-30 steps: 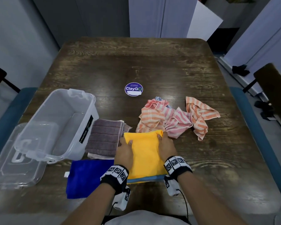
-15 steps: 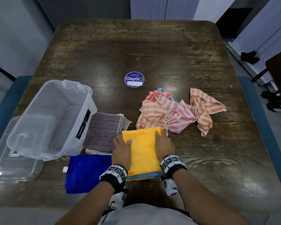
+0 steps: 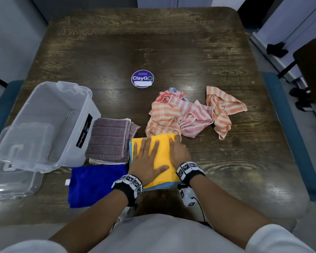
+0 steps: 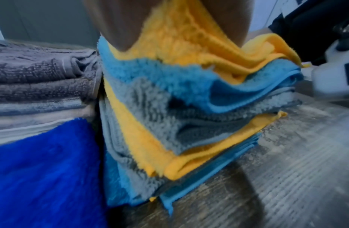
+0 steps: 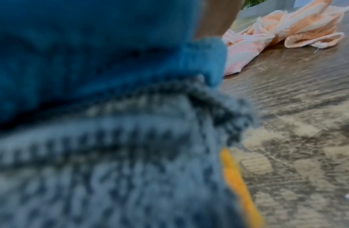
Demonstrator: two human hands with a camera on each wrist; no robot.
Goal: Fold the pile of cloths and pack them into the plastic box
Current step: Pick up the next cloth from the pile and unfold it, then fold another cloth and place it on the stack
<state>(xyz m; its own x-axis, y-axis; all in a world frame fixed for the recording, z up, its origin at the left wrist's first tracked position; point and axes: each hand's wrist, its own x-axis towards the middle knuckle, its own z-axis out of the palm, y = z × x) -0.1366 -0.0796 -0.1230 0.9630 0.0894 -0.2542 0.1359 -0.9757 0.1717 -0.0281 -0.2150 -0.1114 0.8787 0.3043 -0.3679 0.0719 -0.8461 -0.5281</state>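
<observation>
Left grip [image 3: 147,161] has shifted from the left edge of the yellow cloth [image 3: 162,152] onto its top face.

Head view:
- The left grip lies flat, palm down, fingers straight and spread, holding nothing.
- The right grip [image 3: 179,152] lies along the cloth's right edge with its fingers extended to the far right corner. The thumb is hidden.
- The yellow cloth tops a folded stack at the near middle of the counter [image 3: 171,42]. A light blue edge shows along the stack's near and left sides.
- The stack's left edge runs just beside the folded grey towels [image 3: 109,139]. Its far edge meets the striped pile [image 3: 181,115].
- A royal blue cloth [image 3: 95,185] lies near-left of the stack.
- The plastic box [image 3: 77,136] stands left of the grey towels, open, resting partly on its lid [image 3: 16,185].
- Bare wood shows right of the stack and across the far half, beyond a round sticker [image 3: 142,78].

Left wrist view:
- The stack [image 4: 189,108] shows yellow, light blue and grey layers with uneven near edges.
- The grey towels [image 4: 42,80] and the royal blue cloth [image 4: 42,169] press close on the left. Bare counter [image 4: 286,169] lies to the right.

Right wrist view:
- Blurred blue and grey stack edges [image 5: 111,108] fill the left.
- The striped pile [image 5: 286,30] lies beyond, across bare wood.
</observation>
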